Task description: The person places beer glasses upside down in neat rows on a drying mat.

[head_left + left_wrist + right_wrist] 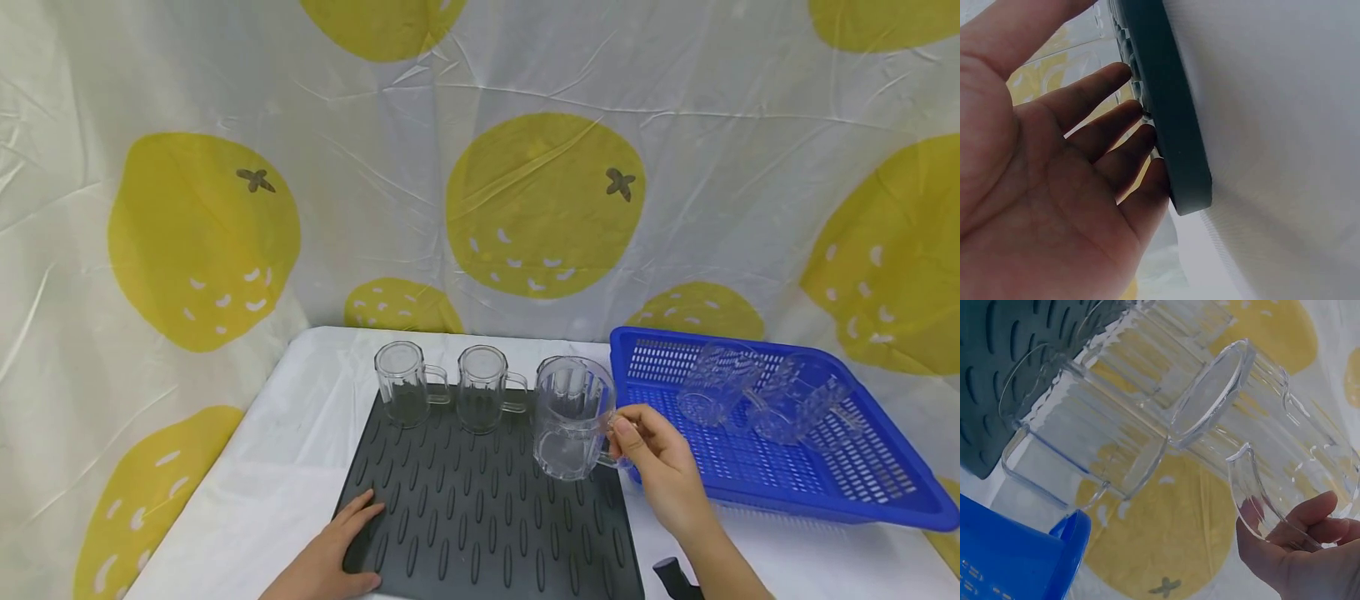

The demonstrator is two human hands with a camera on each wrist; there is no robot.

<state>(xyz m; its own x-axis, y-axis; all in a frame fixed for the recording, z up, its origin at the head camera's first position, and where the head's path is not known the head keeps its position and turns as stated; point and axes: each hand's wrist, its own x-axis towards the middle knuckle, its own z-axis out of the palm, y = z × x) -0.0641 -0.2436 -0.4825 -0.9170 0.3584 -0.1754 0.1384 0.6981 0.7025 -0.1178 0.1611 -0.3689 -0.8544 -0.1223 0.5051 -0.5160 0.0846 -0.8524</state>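
Note:
My right hand [660, 467] grips the handle of a clear ribbed mug [572, 450], held at the back right of the dark mat [450, 508]. In the right wrist view the held mug [1266, 419] is tilted, its handle in the curled fingers. Behind it stands another clear mug [1094, 437], mostly covered by the held one in the head view. Two more mugs, a left one [401, 383] and a middle one [482, 390], stand along the mat's back edge, handles to the right. My left hand [330, 550] rests on the mat's left edge with fingers spread.
A blue plastic basket [750, 492] stands on the right, with clear mugs [720, 387] lying inside. A small black object [675, 575] lies by my right forearm. White cloth covers the table [277, 467], and a lemon-print curtain [375, 200] hangs behind it.

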